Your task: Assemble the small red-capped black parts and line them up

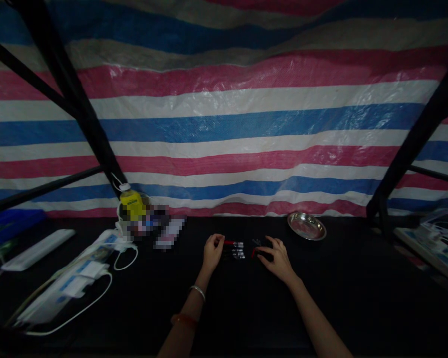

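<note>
My left hand point(212, 252) is at the middle of the black table, thumb and forefinger pinched at the left end of a slim red pen-like stick point(231, 242) with a silvery right end. Just below it, several dark sticks with silvery ends point(239, 254) lie side by side, pointing the same way. To the right, my right hand point(278, 256) has its fingers apart. Its thumb and forefinger tips are beside a small red piece point(253, 252); whether they touch it I cannot tell. Small dark, glinting pieces point(256, 242) lie just above that.
A shiny round metal dish point(306, 226) sits at the back right. Left are power strips point(74, 283) with white cables, a yellow-labelled bottle point(131, 203) and a blurred-out item point(170, 232). Black frame posts point(406, 144) flank the striped sheet point(246, 119). More cables point(442, 223) lie far right.
</note>
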The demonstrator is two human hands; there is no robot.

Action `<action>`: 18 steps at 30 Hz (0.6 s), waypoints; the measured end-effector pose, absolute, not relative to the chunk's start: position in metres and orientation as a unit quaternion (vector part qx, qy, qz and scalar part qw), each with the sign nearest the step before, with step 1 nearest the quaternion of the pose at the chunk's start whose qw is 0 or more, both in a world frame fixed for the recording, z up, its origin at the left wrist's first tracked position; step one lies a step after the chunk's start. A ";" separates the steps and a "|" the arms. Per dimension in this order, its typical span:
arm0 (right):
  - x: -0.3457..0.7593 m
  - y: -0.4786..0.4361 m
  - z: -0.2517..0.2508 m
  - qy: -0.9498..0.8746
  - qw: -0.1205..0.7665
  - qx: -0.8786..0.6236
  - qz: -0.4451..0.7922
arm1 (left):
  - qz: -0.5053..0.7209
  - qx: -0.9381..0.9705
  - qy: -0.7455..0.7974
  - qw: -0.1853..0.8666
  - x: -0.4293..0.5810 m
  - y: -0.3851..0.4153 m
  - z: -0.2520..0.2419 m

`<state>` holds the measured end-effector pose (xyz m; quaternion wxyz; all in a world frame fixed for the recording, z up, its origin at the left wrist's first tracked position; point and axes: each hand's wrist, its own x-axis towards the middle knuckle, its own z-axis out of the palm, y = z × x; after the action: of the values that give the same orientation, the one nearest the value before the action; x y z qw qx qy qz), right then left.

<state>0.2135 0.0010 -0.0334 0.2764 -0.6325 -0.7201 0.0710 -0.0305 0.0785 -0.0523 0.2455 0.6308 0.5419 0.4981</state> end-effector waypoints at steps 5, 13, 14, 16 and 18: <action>0.217 0.006 -0.041 -0.721 0.308 -0.615 0.082 | 0.492 0.641 0.544 0.228 -0.030 0.077 -0.049; 0.217 0.006 -0.044 -0.733 0.344 -0.584 0.060 | 0.469 0.671 0.548 0.173 -0.029 0.071 -0.043; 0.217 0.006 -0.045 -0.735 0.351 -0.577 0.055 | 0.465 0.678 0.549 0.149 -0.028 0.068 -0.040; 0.217 0.006 -0.046 -0.740 0.367 -0.562 0.045 | 0.455 0.695 0.548 0.091 -0.025 0.061 -0.034; 0.218 0.007 -0.047 -0.744 0.387 -0.543 0.042 | 0.435 0.723 0.535 0.040 -0.022 0.054 -0.029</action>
<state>0.2176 0.0072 -0.0472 0.3866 -0.5430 -0.7443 0.0418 -0.0221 0.0536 -0.0286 0.0404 0.7227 0.5355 0.4351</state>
